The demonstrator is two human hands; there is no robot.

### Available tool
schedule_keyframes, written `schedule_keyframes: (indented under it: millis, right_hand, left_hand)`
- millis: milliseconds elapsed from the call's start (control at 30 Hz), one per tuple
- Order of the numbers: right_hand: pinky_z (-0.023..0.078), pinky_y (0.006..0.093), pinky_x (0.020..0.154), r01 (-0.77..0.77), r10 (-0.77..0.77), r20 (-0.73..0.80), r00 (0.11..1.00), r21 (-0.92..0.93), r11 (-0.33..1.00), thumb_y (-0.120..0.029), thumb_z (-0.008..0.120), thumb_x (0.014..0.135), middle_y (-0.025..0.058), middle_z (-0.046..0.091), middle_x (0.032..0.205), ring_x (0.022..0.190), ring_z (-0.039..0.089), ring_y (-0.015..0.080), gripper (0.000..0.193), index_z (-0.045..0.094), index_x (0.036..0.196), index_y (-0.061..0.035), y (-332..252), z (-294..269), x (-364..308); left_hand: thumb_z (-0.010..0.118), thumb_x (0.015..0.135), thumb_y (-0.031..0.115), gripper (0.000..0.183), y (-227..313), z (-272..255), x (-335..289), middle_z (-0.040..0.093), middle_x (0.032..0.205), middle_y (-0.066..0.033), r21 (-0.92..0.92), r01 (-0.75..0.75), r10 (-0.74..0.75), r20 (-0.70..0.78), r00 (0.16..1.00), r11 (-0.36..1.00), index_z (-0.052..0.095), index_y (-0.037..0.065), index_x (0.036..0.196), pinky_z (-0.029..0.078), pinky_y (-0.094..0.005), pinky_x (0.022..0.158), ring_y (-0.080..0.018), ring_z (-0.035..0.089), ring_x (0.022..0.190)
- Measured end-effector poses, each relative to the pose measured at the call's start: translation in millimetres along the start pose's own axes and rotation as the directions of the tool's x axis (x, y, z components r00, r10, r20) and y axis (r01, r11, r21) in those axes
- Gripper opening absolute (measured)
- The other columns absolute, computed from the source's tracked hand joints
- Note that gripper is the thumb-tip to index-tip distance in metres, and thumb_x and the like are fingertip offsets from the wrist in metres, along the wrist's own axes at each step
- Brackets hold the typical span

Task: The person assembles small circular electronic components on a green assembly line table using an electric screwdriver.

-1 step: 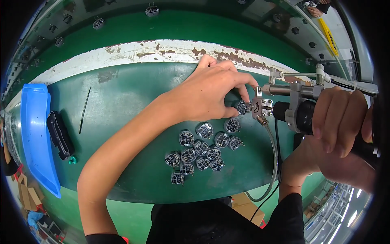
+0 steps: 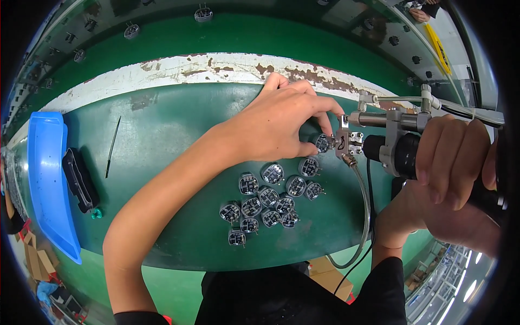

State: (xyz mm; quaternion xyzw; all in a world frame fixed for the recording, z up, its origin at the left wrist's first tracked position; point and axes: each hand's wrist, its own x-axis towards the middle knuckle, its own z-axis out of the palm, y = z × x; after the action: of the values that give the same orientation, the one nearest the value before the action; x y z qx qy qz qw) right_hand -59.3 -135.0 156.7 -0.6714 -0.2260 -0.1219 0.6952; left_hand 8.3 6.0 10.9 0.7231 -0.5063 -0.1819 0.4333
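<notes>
My left hand point(image 2: 281, 119) reaches across the green mat with its fingers curled round a small grey round electronic part point(image 2: 323, 143). The thumb presses its near side, and the index fingertip meets the metal head point(image 2: 343, 140) of a hose-fed power tool. The part's pins point toward that metal head, close against it. My right hand point(image 2: 452, 157) is wrapped round the black body of the power tool point(image 2: 406, 154), which lies sideways. Several more round electronic parts point(image 2: 268, 196) with circuit boards and pins sit loosely grouped nearer me, below my left hand.
At the left stand a blue plastic tray point(image 2: 46, 179), a black open case point(image 2: 80, 179) and a thin dark rod point(image 2: 112, 146). A clear hose point(image 2: 366, 206) and black cable hang from the tool. Beyond the worn white ledge point(image 2: 162, 67), more parts rest on a green surface. Another person's hand point(image 2: 420, 15) shows far right.
</notes>
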Motion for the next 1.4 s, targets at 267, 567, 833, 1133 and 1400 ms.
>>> schedule_keyframes:
  millis: [267,567,833,1133,1400]
  right_hand:
    - [0.048,0.0216,0.046,-0.012,0.012,-0.002,1.000,0.000,1.000,-0.074,0.067,0.085,-0.0001,0.059,0.067,0.050,0.056,0.0079,0.066,0.051,0.096,-0.0101,-2.5,-2.6,0.1]
    - [0.048,0.0215,0.046,-0.011,0.010,-0.014,1.000,-0.011,1.000,-0.073,0.067,0.085,0.0003,0.060,0.068,0.051,0.057,0.0077,0.066,0.052,0.096,-0.0101,-1.7,-19.8,3.6]
    - [0.048,0.0215,0.046,0.005,-0.005,-0.002,1.000,-0.020,1.000,-0.072,0.067,0.086,0.0006,0.061,0.069,0.051,0.058,0.0076,0.065,0.052,0.096,-0.0101,-56.7,-48.5,-57.6]
    - [0.048,0.0214,0.047,-0.002,0.001,-0.020,1.000,-0.040,0.999,-0.071,0.067,0.086,0.0010,0.062,0.070,0.052,0.058,0.0075,0.064,0.052,0.096,-0.0101,-11.7,-8.9,-5.6]
    - [0.048,0.0213,0.047,-0.015,0.014,-0.031,0.999,-0.045,0.999,-0.071,0.067,0.087,0.0013,0.063,0.071,0.053,0.059,0.0074,0.063,0.053,0.096,-0.0101,-7.1,-1.4,0.1]
  left_hand:
    - [0.087,0.074,0.015,0.061,-0.4,-0.4,-1.3,0.071,0.114,0.0028,-0.004,0.004,-0.004,-0.007,1.000,1.000,0.065,0.010,0.130,0.031,-0.0415,0.105,-0.0200,0.055,0.118]
    - [0.087,0.073,0.022,0.030,1.2,-0.2,-1.0,0.063,0.116,-0.0011,0.116,-0.020,0.024,-0.028,0.999,0.993,0.075,0.006,0.096,0.035,-0.0452,0.101,-0.0235,0.052,0.116]
    - [0.089,0.073,0.023,0.033,-7.3,-5.0,-7.0,0.061,0.104,-0.0014,0.132,-0.043,0.049,-0.043,0.998,0.990,0.067,0.008,0.092,0.036,-0.0433,0.095,-0.0246,0.053,0.112]
    - [0.090,0.072,0.024,0.038,-6.4,-1.7,-2.6,0.058,0.099,-0.0035,0.165,-0.081,0.092,-0.058,0.994,0.983,0.059,0.009,0.088,0.037,-0.0420,0.091,-0.0269,0.052,0.108]
    - [0.090,0.072,0.024,0.039,-7.2,-1.0,-1.3,0.058,0.098,-0.0034,0.144,-0.078,0.088,-0.067,0.994,0.987,0.059,0.008,0.088,0.037,-0.0419,0.091,-0.0271,0.053,0.108]
